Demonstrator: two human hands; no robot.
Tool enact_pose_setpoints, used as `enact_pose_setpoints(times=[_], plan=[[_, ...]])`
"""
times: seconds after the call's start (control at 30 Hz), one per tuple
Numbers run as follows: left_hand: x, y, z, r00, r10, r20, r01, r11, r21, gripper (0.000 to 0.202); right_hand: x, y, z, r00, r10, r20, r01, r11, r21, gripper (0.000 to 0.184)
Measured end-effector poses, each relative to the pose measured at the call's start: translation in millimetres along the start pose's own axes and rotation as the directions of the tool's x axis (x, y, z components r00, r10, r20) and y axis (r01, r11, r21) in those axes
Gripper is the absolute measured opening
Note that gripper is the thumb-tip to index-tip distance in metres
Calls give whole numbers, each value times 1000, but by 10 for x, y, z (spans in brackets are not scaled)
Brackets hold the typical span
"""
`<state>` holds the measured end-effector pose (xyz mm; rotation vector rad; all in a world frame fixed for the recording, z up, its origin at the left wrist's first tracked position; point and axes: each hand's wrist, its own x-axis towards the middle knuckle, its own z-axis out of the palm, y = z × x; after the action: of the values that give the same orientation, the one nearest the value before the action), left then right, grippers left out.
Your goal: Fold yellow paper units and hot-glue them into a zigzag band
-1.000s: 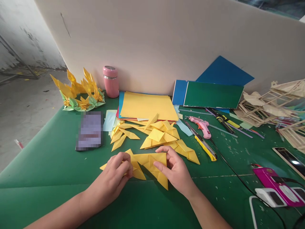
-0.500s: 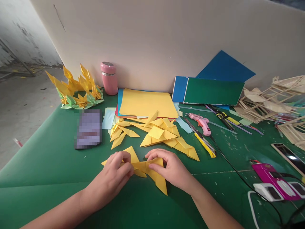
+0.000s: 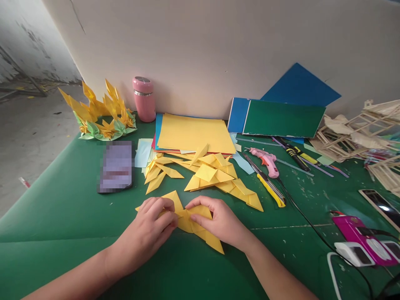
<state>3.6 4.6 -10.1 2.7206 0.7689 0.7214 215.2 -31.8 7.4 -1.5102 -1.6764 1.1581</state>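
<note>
Low over the near middle of the table, both hands grip a folded yellow paper piece (image 3: 210,238) made of pointed, wing-like parts. My left hand (image 3: 159,218) pinches its left part, covering much of it. My right hand (image 3: 215,216) has thumb and fingers closed round the right part, with a pointed end sticking out below toward me. Just beyond the hands lies a pile of similar folded yellow paper pieces (image 3: 208,173), several of them overlapping.
A stack of coloured paper (image 3: 195,131) lies behind the pile. To the right are a pink glue gun (image 3: 265,160), a yellow utility knife (image 3: 270,187) and a magenta power strip (image 3: 359,237). At left stand a paper crown (image 3: 104,121), a pink flask (image 3: 144,100) and a blurred phone-like object (image 3: 116,166).
My right hand has shifted slightly left, toward the left hand. The right part of the folded paper now lies flatter and closer to the left part. My left hand stays nearly in place.
</note>
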Motion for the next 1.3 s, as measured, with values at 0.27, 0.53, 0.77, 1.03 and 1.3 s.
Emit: enact_pose_setpoints(times=[0.27,0.53,0.77,1.03,1.3], plan=[[27,-6,2,1000,-16,17,16,1000,-22,12,3,21,22,997,-70,-44,63,990,-126,19],[52,5,-14,1000,-16,13,17,998,-56,14,18,33,71,994,-67,-88,62,996,-62,20],[61,-1,-19,1000,4,20,-3,999,-43,17,13,33,92,989,1,-149,-10,998,-58,14],[57,4,-18,996,-5,88,12,997,-76,13,-11,50,0,986,20,-163,-36,995,-97,15],[47,-7,-1,994,5,113,7,994,-105,10,-1,59,64,987,-42,-154,28,995,-95,13]])
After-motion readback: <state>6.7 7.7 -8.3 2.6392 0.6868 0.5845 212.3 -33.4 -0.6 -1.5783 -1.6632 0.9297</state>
